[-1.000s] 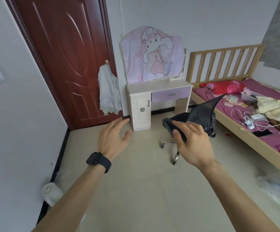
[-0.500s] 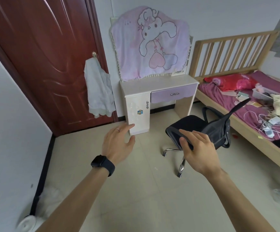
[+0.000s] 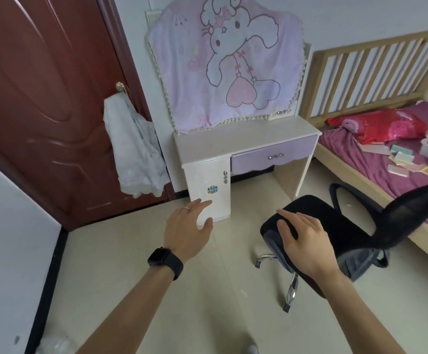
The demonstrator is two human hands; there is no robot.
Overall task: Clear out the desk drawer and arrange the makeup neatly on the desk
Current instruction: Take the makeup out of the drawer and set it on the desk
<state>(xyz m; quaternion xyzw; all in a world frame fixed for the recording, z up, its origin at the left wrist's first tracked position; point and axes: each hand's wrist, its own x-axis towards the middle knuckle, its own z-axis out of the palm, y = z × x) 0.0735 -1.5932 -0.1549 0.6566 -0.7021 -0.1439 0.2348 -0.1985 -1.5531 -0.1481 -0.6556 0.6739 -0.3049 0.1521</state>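
Showing a cream-white desk (image 3: 233,145) with a lilac drawer (image 3: 274,157); displaying a pink-and-lilac cloth (image 3: 182,72) printed with a white cartoon rabbit and pink heart; featuring a dark red-brown door (image 3: 41,98), black chair (image 3: 335,226), magenta bedsheet (image 3: 356,154), red floral pillow (image 3: 376,125) and black watch (image 3: 165,259).

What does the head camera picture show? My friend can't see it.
The left hand and the right hand reach out, open and holding nothing, toward a small white desk whose purple drawer is shut. A black chair stands before the desk, a pink bunny cloth hangs above it, and a bed is at the right.
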